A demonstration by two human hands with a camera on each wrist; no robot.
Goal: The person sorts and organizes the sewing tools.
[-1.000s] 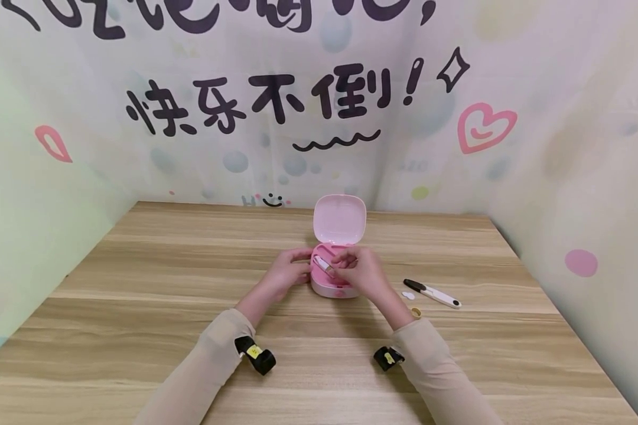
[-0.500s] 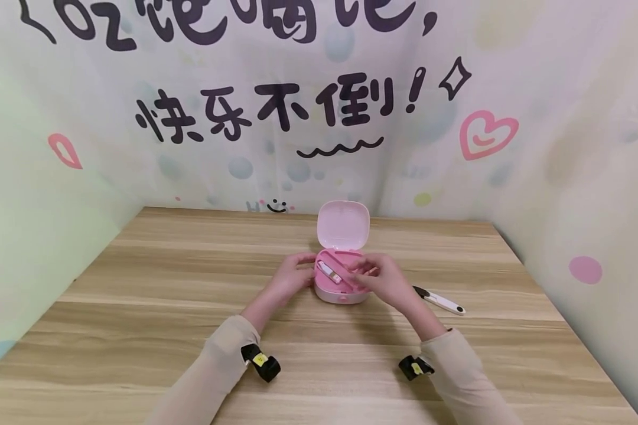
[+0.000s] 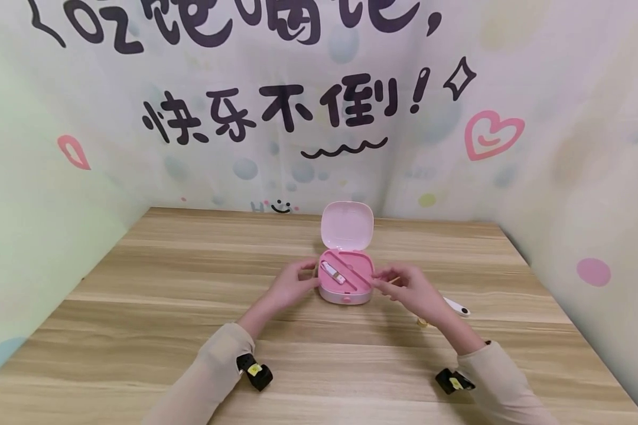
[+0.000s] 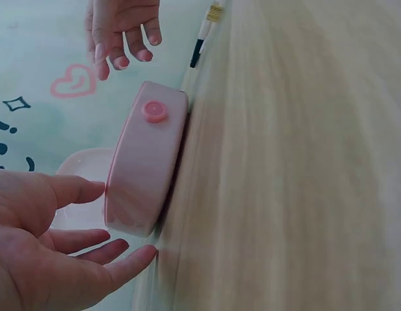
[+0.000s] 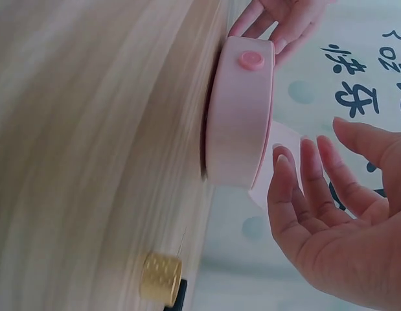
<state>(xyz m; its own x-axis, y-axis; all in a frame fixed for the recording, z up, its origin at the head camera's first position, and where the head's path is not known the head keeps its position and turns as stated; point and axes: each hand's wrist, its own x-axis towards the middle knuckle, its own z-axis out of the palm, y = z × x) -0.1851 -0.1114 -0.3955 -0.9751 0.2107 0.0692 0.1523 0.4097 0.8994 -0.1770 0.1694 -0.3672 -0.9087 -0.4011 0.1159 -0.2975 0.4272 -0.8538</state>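
A pink box (image 3: 347, 296) stands on the table with its pale lid (image 3: 348, 226) raised at the back. Diagonally in its pink tray lies a small white stick-like item (image 3: 332, 273) with a brownish band and a pink end. My left hand (image 3: 289, 287) is at the box's left side, thumb at the rim and fingers fairly straight; the left wrist view shows this hand (image 4: 51, 243) holding nothing. Beside the right side is my right hand (image 3: 412, 289), fingers loosely bent; in the right wrist view this hand (image 5: 349, 220) appears apart from the box (image 5: 239, 116) and holds nothing.
Right of the box, a gold dimpled thimble (image 5: 160, 278) sits on the wooden table (image 3: 191, 248). A slim white-handled tool (image 3: 457, 306) with a black part lies partly behind my right wrist. A printed cloth (image 3: 266, 171) hangs along the table's back edge.
My right hand has moved from over the tray, where it was at the white item, out to the box's right side. The item now lies uncovered in the tray. My left hand stays at the left side.
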